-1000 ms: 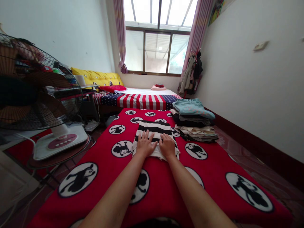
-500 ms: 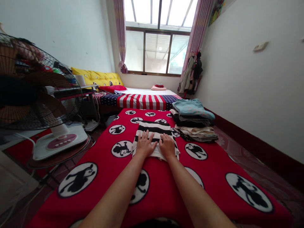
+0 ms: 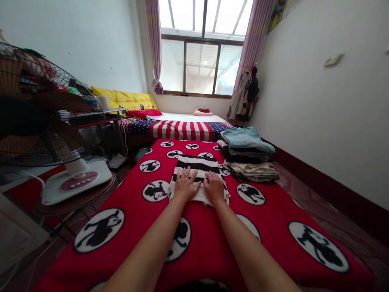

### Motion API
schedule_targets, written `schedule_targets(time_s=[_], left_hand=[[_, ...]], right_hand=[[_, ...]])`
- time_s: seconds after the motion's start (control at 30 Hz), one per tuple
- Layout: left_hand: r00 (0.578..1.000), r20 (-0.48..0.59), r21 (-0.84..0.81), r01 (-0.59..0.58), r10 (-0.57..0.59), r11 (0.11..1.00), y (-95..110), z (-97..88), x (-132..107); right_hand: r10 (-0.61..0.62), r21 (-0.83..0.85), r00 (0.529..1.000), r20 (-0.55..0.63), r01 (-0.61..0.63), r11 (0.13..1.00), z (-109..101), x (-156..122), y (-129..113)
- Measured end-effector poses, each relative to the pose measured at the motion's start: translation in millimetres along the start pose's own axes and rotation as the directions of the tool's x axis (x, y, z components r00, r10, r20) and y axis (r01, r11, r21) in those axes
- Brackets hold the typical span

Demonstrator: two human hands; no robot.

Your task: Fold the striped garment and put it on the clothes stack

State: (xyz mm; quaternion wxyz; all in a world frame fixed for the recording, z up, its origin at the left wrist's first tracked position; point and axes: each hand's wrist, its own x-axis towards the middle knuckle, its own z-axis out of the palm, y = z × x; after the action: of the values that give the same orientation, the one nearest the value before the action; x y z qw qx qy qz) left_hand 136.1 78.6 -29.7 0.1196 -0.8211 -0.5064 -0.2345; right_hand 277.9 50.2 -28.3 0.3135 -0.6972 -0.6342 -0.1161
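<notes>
A folded black-and-white striped garment (image 3: pixel 197 163) lies flat on a red blanket (image 3: pixel 209 243) printed with black figures in white circles. My left hand (image 3: pixel 186 185) rests palm down on the garment's left half, fingers spread. On its right half lies my right hand (image 3: pixel 214 187), also palm down, with the fingers stretched out. Parts of the cloth under both palms are hidden. To the right of the garment stands a stack of folded clothes (image 3: pixel 247 152), with a light blue piece on top.
A fan (image 3: pixel 77 178) stands on a round stool at the left. Beyond the red blanket is a bed with a striped, starred cover (image 3: pixel 182 130). A white wall (image 3: pixel 319 113) runs along the right side, and clothes hang (image 3: pixel 243 95) by the window.
</notes>
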Motion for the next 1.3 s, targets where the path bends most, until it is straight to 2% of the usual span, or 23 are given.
schedule_targets(time_s=[0.67, 0.77, 0.83, 0.93, 1.03, 1.1, 1.23, 1.3], left_hand=[[1.0, 0.017, -0.021, 0.003, -0.003, 1.0, -0.2, 1.3, 0.9], [1.0, -0.015, -0.016, 0.017, -0.017, 1.0, 1.6, -2.6, -1.0], [0.997, -0.072, -0.004, 0.024, -0.025, 1.0, 3.4, -7.0, -3.4], [0.991, -0.133, 0.01, 0.018, -0.017, 1.0, 5.6, -12.4, -6.6], [0.991, -0.135, -0.003, 0.006, -0.007, 1.0, 5.5, -11.7, -7.2], [0.996, -0.088, -0.015, 0.002, -0.003, 1.0, 4.2, -8.0, -5.9], [1.0, 0.015, -0.028, 0.002, -0.002, 1.0, 1.6, -0.5, -2.5], [1.0, 0.02, -0.029, 0.003, -0.003, 1.0, 1.2, 0.5, -1.9]], right_hand=[[0.024, -0.044, 0.999, 0.048, -0.021, 0.999, 2.8, -0.3, -2.0], [0.095, -0.105, 0.995, -0.039, -0.099, 0.99, 3.4, -1.9, -4.6], [0.096, -0.143, 0.989, -0.11, -0.112, 0.983, 1.6, -3.8, -7.0], [0.012, -0.158, 0.99, -0.14, -0.034, 0.987, -3.2, -6.2, -10.3], [-0.034, -0.163, 0.989, -0.147, 0.009, 0.987, -5.7, -6.7, -11.3], [-0.033, -0.156, 0.995, -0.093, 0.018, 0.988, -4.1, -5.4, -10.2], [0.028, -0.121, 0.99, 0.135, -0.011, 0.993, 3.5, -0.4, -6.0], [0.04, -0.119, 0.986, 0.164, -0.02, 0.993, 6.0, 1.2, -4.4]])
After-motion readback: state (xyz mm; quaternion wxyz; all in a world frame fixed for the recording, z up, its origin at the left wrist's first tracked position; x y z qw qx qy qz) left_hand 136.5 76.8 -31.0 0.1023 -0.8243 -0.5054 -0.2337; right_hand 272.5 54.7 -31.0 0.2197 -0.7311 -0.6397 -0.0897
